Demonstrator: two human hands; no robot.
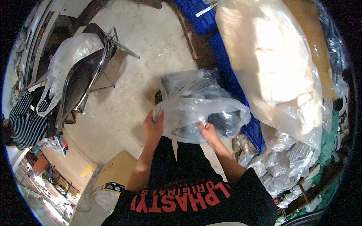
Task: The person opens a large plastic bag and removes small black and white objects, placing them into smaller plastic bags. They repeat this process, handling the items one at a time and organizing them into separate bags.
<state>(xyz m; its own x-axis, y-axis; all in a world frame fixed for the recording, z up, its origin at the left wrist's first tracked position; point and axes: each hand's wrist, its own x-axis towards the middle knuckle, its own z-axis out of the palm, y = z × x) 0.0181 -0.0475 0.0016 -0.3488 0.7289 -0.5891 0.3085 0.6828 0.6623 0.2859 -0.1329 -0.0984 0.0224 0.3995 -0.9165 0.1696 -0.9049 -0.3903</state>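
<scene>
A large clear plastic bag (pixel 181 116) hangs in front of me, with its mouth edge toward my body. Dark items show through its film, but I cannot make out what they are. My left hand (pixel 154 119) is closed on the bag's left edge, the film bunched at the fingers. On the near side, toward the right, my right hand (pixel 207 132) pinches the film between thumb and fingers. The bag's lower part is over the floor beside a blue bag.
A black chair (pixel 81 77) with a metal frame holds a white plastic bag (pixel 77 49) at the left. Behind it is a person in a striped top (pixel 28 120). A cardboard box (pixel 117 171) stands lower left. At right a big stuffed bag (pixel 275 64) leans over blue bags (pixel 226 64).
</scene>
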